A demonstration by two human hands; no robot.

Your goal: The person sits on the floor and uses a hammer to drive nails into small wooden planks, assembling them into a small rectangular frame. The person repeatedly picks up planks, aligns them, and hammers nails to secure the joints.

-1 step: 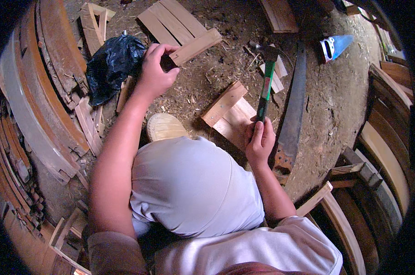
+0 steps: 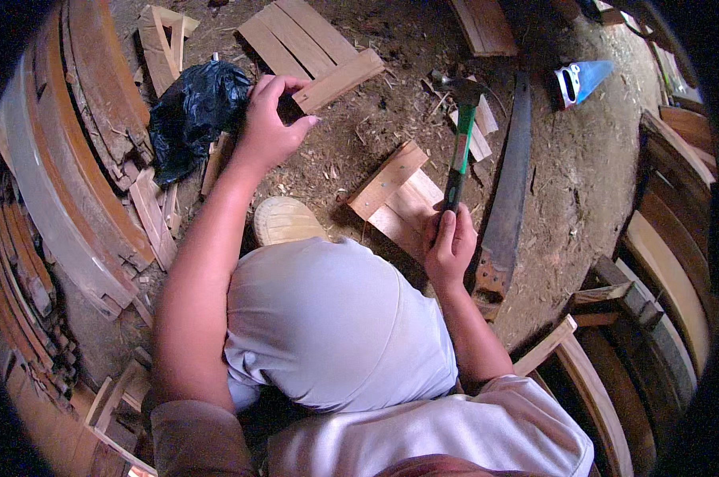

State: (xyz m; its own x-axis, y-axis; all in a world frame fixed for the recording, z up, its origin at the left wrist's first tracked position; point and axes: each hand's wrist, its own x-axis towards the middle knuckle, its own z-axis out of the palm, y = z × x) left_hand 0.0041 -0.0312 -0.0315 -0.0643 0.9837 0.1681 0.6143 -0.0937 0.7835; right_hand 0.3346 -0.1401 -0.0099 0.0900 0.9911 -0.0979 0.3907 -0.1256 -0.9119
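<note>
The right hand (image 2: 453, 245) holds the hammer (image 2: 461, 151) low on its handle, probably for better leverage, while the left hand (image 2: 272, 129) spreads wide beside the wooden crosspiece (image 2: 340, 81).

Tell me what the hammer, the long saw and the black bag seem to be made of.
Hammer: head probably dull steel, being dark grey; the green-and-black handle looks smooth and coated, perhaps rubber or plastic.
Long saw: blade likely steel, thin and dull grey; its brown handle looks like worn wood, with fasteners showing.
Black bag: probably thin plastic film, given its glossy crinkles.
</note>
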